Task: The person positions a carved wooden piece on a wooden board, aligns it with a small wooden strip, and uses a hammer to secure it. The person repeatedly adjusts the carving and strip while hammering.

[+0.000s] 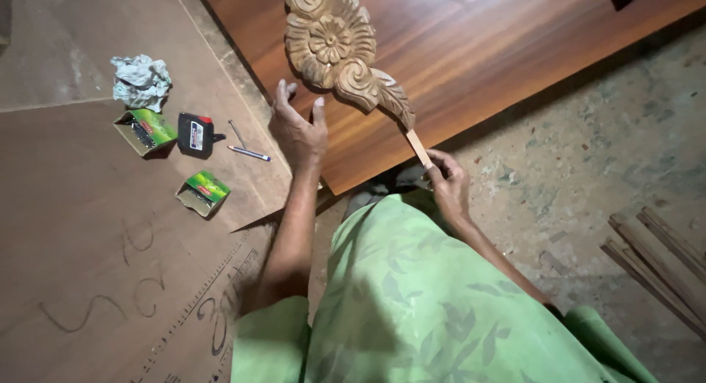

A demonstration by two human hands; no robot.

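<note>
Right grip (447,178) pinches the carved wooden ornament's (334,48) thin stem, long axis running up-left; left grip (298,129) rests spread beside it.

A pale carved wooden ornament (340,48), cut with a flower rosette among scrolls and tapering to a leafy tail, lay flat on the far part of a reddish-brown polished board (478,52), its tail pointing near-right toward a thin light wooden stick (418,148) at the board's near edge.

Two small green open boxes (145,130) (203,192) on plywood, left; white label (195,135) on black tape measure (196,133).
</note>
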